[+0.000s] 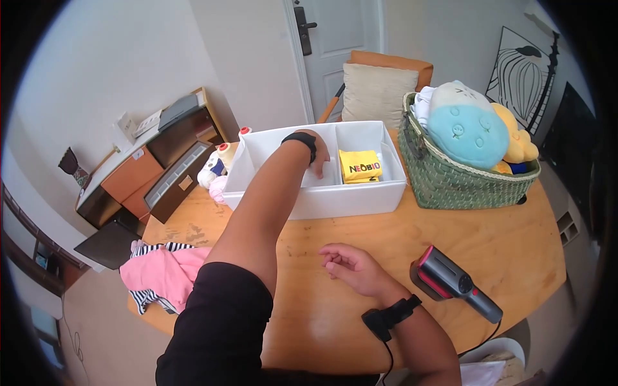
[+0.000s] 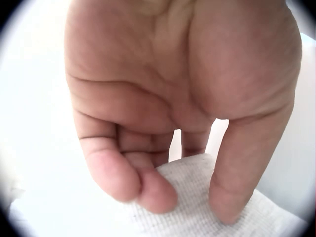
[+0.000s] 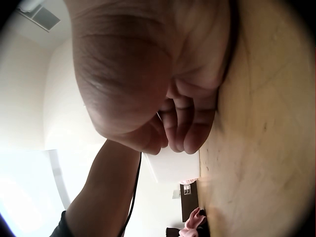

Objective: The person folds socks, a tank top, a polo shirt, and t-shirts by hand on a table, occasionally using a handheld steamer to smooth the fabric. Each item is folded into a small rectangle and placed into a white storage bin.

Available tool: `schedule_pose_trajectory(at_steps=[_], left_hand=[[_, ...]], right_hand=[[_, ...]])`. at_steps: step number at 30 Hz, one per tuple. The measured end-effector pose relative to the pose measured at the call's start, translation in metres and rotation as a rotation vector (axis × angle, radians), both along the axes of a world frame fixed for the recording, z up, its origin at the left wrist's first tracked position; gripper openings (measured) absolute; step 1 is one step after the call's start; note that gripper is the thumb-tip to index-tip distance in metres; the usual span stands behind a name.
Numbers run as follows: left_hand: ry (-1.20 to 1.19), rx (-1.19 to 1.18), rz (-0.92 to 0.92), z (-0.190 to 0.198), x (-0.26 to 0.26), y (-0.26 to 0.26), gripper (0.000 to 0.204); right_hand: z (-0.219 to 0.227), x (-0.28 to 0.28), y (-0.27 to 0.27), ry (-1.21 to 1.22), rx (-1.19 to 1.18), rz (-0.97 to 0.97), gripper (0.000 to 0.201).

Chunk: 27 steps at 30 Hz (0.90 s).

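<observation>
In the head view, the left hand (image 1: 317, 156) reaches down into the left part of a white box (image 1: 347, 201). The left wrist view shows its curled fingers and thumb (image 2: 229, 192) gripping a light grey ribbed cloth (image 2: 190, 175); the head view does not show this cloth. The right hand (image 1: 353, 267) rests on its side on the wooden table (image 1: 309, 309) in front of the box, fingers loosely curled and holding nothing. Yellow packets (image 1: 360, 165) marked NEOBIO lie in the box's right compartment.
A green woven basket (image 1: 470, 192) of plush toys stands at the right. A grey and pink handheld appliance (image 1: 450, 276) with a cord lies right of the right hand. Pink and striped clothes (image 1: 161, 273) lie at the left edge. Yarn and small items (image 1: 219, 168) sit left of the box.
</observation>
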State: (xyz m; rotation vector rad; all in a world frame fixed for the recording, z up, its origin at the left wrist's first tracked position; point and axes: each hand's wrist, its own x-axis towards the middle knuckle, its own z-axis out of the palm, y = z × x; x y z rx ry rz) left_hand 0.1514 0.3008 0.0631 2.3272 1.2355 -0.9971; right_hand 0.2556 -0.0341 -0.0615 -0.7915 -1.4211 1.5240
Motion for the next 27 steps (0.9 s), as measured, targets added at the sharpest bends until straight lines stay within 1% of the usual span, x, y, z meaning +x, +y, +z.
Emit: schedule_pose_trajectory(at_steps=[1,3,4,6,7,9,10,12,13,15,16,18,19,20,22,23,24,26,27], left_hand=[[-0.009,-0.003,0.006,-0.005,-0.002,0.006,0.067],[-0.138,-0.047,0.005,-0.015,-0.006,0.017,0.066],[-0.146,-0.049,0.009,-0.016,-0.007,0.018,0.066],[-0.257,-0.097,-0.002,-0.017,-0.008,0.019,0.059],[-0.263,-0.097,-0.001,-0.015,-0.007,0.013,0.059],[-0.213,0.018,0.003,-0.006,-0.002,-0.006,0.052],[-0.216,0.018,0.003,-0.006,0.002,-0.002,0.052],[-0.13,0.056,-0.147,-0.005,0.008,0.005,0.051],[-0.13,0.053,-0.141,0.001,0.009,-0.001,0.051],[-0.061,0.242,-0.164,0.022,0.008,-0.023,0.053],[-0.061,0.24,-0.156,0.024,0.004,-0.028,0.053],[-0.173,0.09,-0.096,0.028,-0.009,-0.04,0.054],[-0.089,0.083,-0.01,0.033,-0.012,-0.053,0.055],[-0.083,0.082,0.004,0.037,-0.021,-0.058,0.055],[-0.278,0.38,-0.065,0.042,-0.044,-0.069,0.055],[-0.371,0.368,-0.145,0.054,-0.061,-0.077,0.052],[-0.465,0.353,-0.223,0.069,-0.08,-0.09,0.05],[-0.619,0.424,-0.258,0.089,-0.124,-0.124,0.043],[-0.656,0.385,-0.205,0.102,-0.15,-0.15,0.041]], right_hand=[[0.001,0.0,0.0,-0.009,-0.005,-0.009,0.035],[-0.001,0.0,0.001,-0.021,0.004,-0.006,0.035],[-0.002,0.001,0.001,-0.022,0.016,-0.01,0.035],[-0.003,0.0,0.0,-0.019,0.003,-0.011,0.034],[-0.003,0.0,0.0,-0.006,-0.007,-0.015,0.034],[-0.002,0.0,0.0,-0.01,-0.006,-0.017,0.034],[-0.002,0.0,0.0,-0.008,-0.006,-0.017,0.033],[-0.002,0.0,0.0,-0.022,0.006,-0.017,0.033],[-0.001,0.0,0.0,-0.032,0.02,-0.02,0.033],[0.002,-0.002,0.0,-0.02,-0.007,-0.025,0.033],[0.003,-0.002,-0.001,-0.009,-0.029,-0.036,0.033],[0.0,-0.002,-0.001,-0.016,-0.018,-0.037,0.032],[-0.001,-0.002,0.0,-0.024,-0.006,-0.045,0.031],[-0.002,-0.002,0.0,-0.019,-0.008,-0.031,0.031],[-0.005,-0.002,0.001,-0.019,-0.012,-0.049,0.031],[-0.006,-0.002,0.001,-0.018,-0.029,-0.022,0.031],[-0.005,-0.002,0.001,-0.029,-0.023,-0.034,0.03],[-0.002,-0.003,0.001,-0.039,-0.032,-0.029,0.029],[0.001,-0.004,0.0,-0.055,-0.025,-0.042,0.029]])
